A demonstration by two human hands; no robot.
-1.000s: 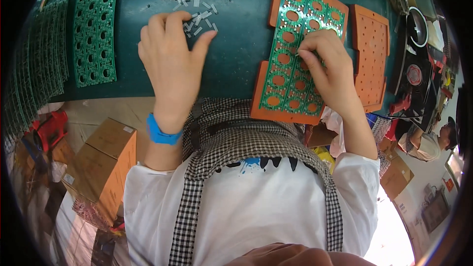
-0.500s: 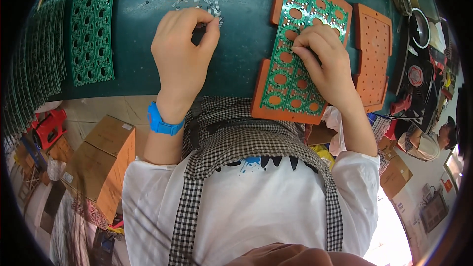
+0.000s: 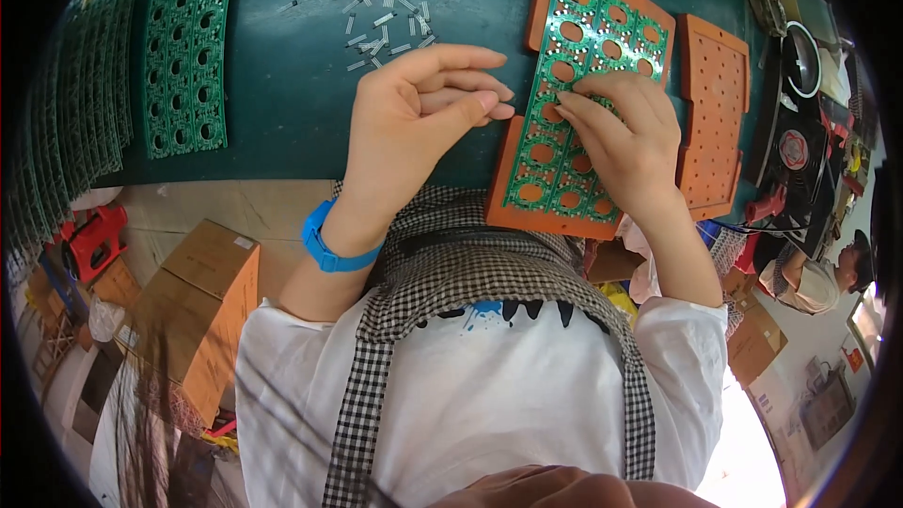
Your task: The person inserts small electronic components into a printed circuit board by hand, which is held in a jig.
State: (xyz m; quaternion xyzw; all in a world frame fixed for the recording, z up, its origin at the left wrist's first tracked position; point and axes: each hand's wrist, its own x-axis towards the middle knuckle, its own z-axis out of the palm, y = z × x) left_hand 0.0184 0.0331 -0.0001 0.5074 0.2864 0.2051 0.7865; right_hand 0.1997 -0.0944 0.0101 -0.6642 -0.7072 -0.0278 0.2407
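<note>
A green circuit board [image 3: 537, 152] with rows of large round cutouts lies in an orange-brown fixture tray [image 3: 541, 219]. Over the middle of the board is my right hand [image 3: 632, 136], thumb and forefinger pinched close to its surface; anything between the tips is too small to make out. My left hand [image 3: 414, 118], with a blue band on the wrist, hovers just left of the tray. Its thumb and fingertips come together toward the board, and what they hold cannot be made out. Beyond it lies a loose pile of small electronic components [image 3: 384, 21] with dark heads and thin pale legs.
Another green board [image 3: 188, 66] lies at the left, beside a row of stacked boards [image 3: 80, 85]. A second orange-brown tray [image 3: 717, 113] sits to the right of the first. Cardboard boxes [image 3: 193, 292] stand below the green table. Another person [image 3: 818, 273] is at far right.
My left hand has moved right and slightly nearer, from the component pile to the edge of the board. The right hand has shifted slightly and stays pinched over the board.
</note>
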